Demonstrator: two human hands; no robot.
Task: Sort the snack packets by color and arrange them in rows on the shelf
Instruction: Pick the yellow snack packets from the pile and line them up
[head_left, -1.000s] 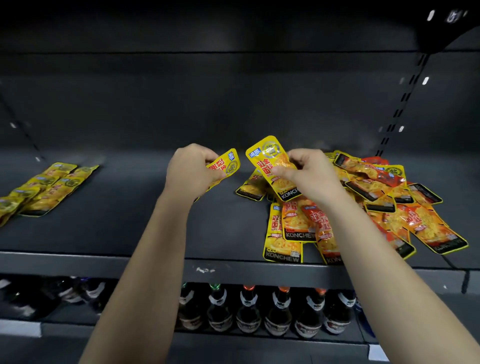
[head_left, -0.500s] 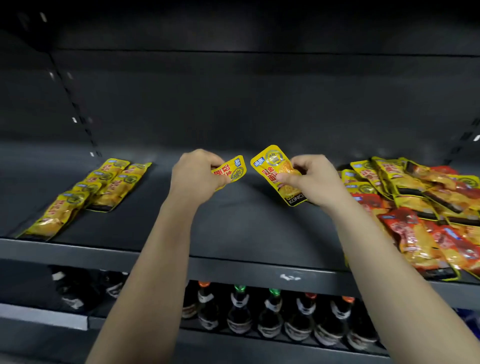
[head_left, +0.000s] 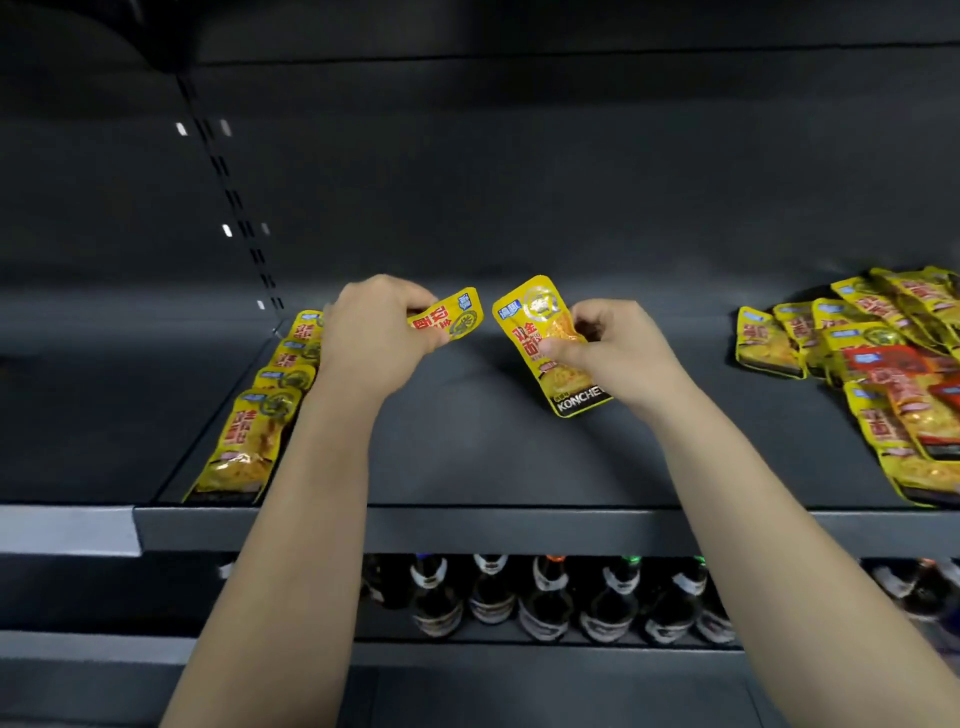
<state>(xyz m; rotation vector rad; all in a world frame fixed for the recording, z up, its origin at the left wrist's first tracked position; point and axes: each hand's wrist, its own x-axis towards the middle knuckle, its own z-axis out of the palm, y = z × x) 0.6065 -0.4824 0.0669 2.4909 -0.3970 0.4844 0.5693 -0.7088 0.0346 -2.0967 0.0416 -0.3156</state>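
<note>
Yellow pkt between rt-hand fingers

We see our left hand gripping one glossy yellow foil snack packet and our right hand pinching another yellow packet above the dark grey metal shelf, between a yellow row and a mixed yellow-red pile.

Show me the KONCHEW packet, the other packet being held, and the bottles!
KONCHEW packet (head_left: 525, 332), head view, on its red lettering.
Other held packet (head_left: 457, 319), head view, on its free end near the round seal.
Bottles (head_left: 545, 608), head view, on a middle bottle's body.
</note>
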